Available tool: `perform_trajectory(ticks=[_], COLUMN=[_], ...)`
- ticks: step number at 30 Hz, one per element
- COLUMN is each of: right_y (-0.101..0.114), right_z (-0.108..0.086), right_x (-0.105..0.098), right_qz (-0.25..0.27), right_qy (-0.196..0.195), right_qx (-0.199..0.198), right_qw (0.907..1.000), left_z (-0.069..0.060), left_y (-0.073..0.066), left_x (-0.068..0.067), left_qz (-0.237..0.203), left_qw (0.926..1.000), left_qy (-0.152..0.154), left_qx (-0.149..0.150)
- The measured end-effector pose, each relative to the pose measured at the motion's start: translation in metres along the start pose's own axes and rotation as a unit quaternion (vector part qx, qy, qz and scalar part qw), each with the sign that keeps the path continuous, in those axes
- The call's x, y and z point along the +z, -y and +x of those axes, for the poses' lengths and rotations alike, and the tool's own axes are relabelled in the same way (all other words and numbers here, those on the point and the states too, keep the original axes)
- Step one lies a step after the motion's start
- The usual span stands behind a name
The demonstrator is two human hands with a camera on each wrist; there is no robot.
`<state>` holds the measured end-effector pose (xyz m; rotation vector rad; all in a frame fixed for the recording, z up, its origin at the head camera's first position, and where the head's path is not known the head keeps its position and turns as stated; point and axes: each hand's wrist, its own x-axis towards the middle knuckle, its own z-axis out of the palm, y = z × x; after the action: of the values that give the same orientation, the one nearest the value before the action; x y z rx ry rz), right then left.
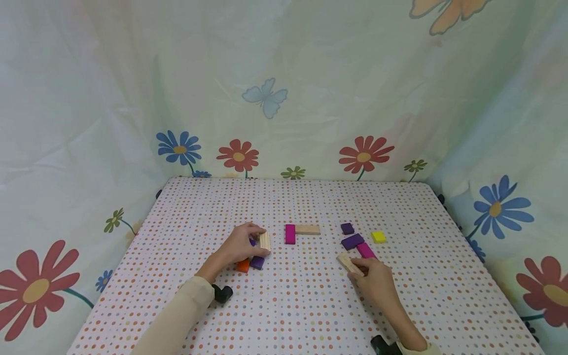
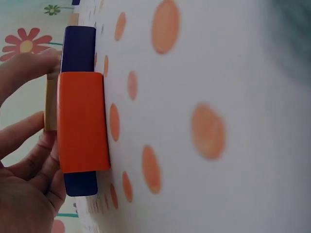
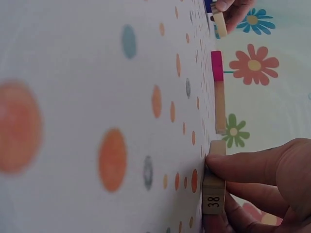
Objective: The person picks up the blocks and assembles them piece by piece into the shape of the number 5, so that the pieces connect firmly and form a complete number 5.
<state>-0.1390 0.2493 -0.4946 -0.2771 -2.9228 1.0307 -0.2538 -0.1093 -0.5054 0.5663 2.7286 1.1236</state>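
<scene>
My left hand pinches a plain wooden block between thumb and fingers, beside purple blocks and an orange block. In the left wrist view the orange block stands in front of the purple ones, with the wooden block behind it. My right hand grips another wooden block, close to a pink block. The right wrist view shows thumb and fingers on this block, marked 38, low at the table surface.
Between the hands lie a pink block and a wooden block, end against side. Purple blocks and a yellow block lie beyond my right hand. The dotted tabletop reaches a flowered curtain at the back.
</scene>
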Motion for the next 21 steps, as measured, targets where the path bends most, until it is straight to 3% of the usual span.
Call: perform_trajectory(ticks=[6,13,16,21], right_y=[0.005,0.024,0.031,0.036], right_z=[0.001,0.008,0.013,0.02], right_x=[0.0,0.003,0.006,0.013], right_qz=[0.001,0.006,-0.008,-0.027], right_qy=[0.008,0.034,0.051,0.066], right_qx=[-0.023,-0.069,-0.092,-0.12], right_qw=[0.9997,0.997,0.9945,0.9902], left_z=[0.001,-0.002,-0.005,-0.009], left_y=[-0.014,-0.036,-0.044,-0.051], left_x=[-0.001,0.008,0.017,0.035], left_qz=[-0.024,-0.032,-0.017,0.054], left_qw=[0.9994,0.9985,0.998,0.9952], left_qy=[0.01,0.041,0.058,0.072], left_qx=[0.02,0.016,0.019,0.037])
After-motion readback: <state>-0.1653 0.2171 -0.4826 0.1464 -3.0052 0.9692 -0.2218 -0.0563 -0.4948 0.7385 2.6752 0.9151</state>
